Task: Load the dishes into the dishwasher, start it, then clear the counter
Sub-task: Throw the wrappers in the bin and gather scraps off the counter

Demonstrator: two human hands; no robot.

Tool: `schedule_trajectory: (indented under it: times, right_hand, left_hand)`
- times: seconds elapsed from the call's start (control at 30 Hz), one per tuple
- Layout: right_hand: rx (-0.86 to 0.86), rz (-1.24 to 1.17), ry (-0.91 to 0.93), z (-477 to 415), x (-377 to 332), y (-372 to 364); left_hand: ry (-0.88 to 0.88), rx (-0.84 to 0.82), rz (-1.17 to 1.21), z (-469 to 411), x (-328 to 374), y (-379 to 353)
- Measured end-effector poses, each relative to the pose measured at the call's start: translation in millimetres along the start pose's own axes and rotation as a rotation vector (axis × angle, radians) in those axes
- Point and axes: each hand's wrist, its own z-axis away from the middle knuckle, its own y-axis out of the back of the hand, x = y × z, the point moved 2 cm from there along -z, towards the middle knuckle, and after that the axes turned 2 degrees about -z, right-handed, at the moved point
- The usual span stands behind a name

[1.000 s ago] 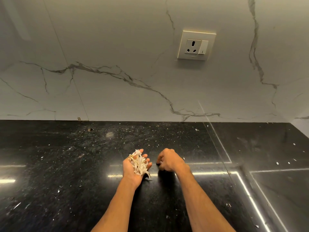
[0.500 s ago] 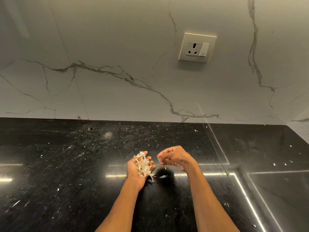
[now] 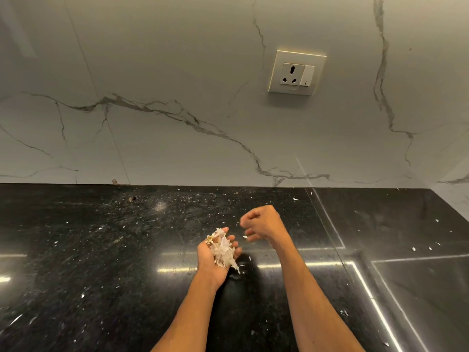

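**Black counter, scraps gathered in one palm**

Black speckled stone makes up the counter (image 3: 101, 250), and toward its left edge we see small white flecks (image 3: 82, 295) scattered over it. Near the middle, closer to the front edge, the left hand (image 3: 215, 262) is turned palm up, its fingers curled round a heap of pale, papery scraps (image 3: 224, 250), which lie in the palm above the stone. Just beside it, the right hand (image 3: 264, 224) hangs above the counter with its fingers bent inward; we cannot tell whether they pinch anything. One loose flake (image 3: 245, 236) shows by its fingertips. Behind, on the marble backsplash (image 3: 152, 72), a socket (image 3: 297, 72) sits to the right.
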Motion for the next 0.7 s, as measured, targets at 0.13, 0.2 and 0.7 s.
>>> schedule_trajectory:
  times: [0.13,0.2,0.7]
  right_hand:
    - [0.222,0.189,-0.106,-26,41,8]
    - [0.165,0.217,-0.118,-32,55,1]
    - [0.107,0.0,-0.016,-15,73,-33]
  left_hand:
    - [-0.005,0.016,0.004,-1,5,3]
    - [-0.008,0.02,-0.007,-1,8,4]
    - [-0.036,0.034,-0.04,9,4,8]
